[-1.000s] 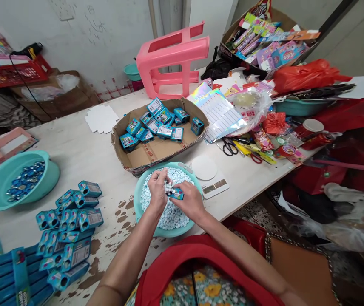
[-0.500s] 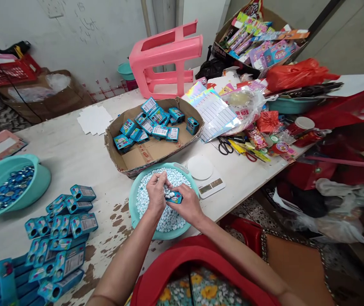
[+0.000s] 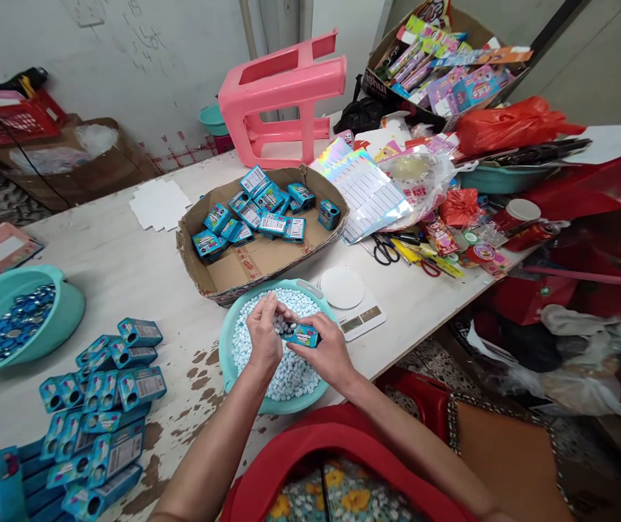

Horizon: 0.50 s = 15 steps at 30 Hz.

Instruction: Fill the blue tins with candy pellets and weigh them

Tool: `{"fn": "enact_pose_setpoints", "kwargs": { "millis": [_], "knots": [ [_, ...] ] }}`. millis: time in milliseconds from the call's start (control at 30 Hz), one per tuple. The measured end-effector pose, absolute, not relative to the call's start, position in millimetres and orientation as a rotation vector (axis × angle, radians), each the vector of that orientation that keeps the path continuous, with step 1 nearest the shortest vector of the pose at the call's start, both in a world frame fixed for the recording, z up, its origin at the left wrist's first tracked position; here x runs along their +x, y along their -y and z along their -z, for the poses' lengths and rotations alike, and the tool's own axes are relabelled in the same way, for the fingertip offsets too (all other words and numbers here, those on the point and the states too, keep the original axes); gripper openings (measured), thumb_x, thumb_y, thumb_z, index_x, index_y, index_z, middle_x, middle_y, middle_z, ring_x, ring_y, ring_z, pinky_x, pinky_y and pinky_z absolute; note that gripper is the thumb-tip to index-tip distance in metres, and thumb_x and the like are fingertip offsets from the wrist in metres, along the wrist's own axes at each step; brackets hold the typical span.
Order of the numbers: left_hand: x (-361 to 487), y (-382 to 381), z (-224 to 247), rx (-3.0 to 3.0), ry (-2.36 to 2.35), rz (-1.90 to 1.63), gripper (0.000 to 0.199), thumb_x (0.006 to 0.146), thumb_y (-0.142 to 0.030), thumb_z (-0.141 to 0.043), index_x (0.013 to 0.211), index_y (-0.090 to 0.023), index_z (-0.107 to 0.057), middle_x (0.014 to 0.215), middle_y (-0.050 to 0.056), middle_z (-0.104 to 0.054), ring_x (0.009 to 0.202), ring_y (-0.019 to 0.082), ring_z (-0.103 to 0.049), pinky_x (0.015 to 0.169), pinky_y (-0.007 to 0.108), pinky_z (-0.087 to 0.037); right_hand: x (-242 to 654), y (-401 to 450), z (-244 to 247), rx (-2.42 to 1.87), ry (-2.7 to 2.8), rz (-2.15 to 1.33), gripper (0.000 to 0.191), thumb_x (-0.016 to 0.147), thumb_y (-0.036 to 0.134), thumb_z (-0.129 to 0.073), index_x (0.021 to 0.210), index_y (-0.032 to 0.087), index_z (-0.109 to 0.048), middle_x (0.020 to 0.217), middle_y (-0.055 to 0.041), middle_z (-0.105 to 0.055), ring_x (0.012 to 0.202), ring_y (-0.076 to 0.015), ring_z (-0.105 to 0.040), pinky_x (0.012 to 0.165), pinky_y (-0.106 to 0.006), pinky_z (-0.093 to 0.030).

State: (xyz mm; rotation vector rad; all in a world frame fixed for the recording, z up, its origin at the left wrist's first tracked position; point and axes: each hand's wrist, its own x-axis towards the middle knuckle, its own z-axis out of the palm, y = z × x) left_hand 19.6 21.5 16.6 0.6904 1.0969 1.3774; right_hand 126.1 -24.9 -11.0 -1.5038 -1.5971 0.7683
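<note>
Over a turquoise basin (image 3: 227,348) full of small pale-blue candies (image 3: 289,380), both hands meet. My right hand (image 3: 332,348) grips a small blue candy box (image 3: 305,336), tilted with its printed face up. My left hand (image 3: 262,333) is cupped with curled fingers around some candies at the box's left end. Those fingers partly hide the box's opening.
Behind the basin, a cut-down cardboard carton (image 3: 207,279) holds several blue boxes. A white scale (image 3: 342,290) stands right of the basin. More boxes (image 3: 141,384) and a basin of blue shiny pieces (image 3: 74,308) lie left. Scissors (image 3: 385,250) and a pink stool (image 3: 283,80) are farther back.
The box has turned so that more of its printed face shows, and my right hand has shifted slightly right. My left hand stays at the box's end with candies.
</note>
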Motion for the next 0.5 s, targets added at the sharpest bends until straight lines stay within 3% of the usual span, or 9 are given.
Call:
{"fn": "enact_pose_setpoints", "kwargs": {
  "millis": [167, 333, 500],
  "knots": [
    [19.2, -18.3, -15.4, 0.750, -1.122, -1.386, 0.037, 0.081, -0.042, -0.057, 0.056, -0.016, -0.051, 0.057, 0.000, -0.051, 0.058, 0.013, -0.058, 0.059, 0.025, -0.046, 122.2, 26.4, 16.1, -1.470, 1.582, -0.801, 0.033, 0.065, 0.023, -0.079, 0.093, 0.023, -0.062, 0.088, -0.0014, -0.062, 0.086, -0.0207, -0.058, 0.078, -0.033, -0.045],
    [16.6, -12.7, -12.8, 0.778, -1.085, -1.312, 0.028, 0.081, -0.040, -0.056, 0.068, -0.016, -0.061, 0.060, 0.002, -0.057, 0.062, 0.016, -0.060, 0.065, 0.028, -0.048, 121.3, 24.4, 22.3, -1.491, 1.525, -0.803, 0.031, 0.067, 0.023, -0.077, 0.093, 0.022, -0.061, 0.090, -0.0019, -0.061, 0.088, -0.0206, -0.057, 0.078, -0.033, -0.046],
    [-2.9, -29.3, 20.7, 0.820, -1.275, -1.397, 0.034, 0.083, -0.046, -0.048, 0.071, -0.018, -0.061, 0.075, 0.004, -0.061, 0.074, 0.018, -0.060, 0.073, 0.032, -0.049, 135.1, 27.5, 13.6, -1.432, 1.415, -0.895, 0.033, 0.068, 0.028, -0.077, 0.097, 0.023, -0.062, 0.094, -0.0023, -0.061, 0.092, -0.0201, -0.059, 0.082, -0.034, -0.047]
  ]
}}
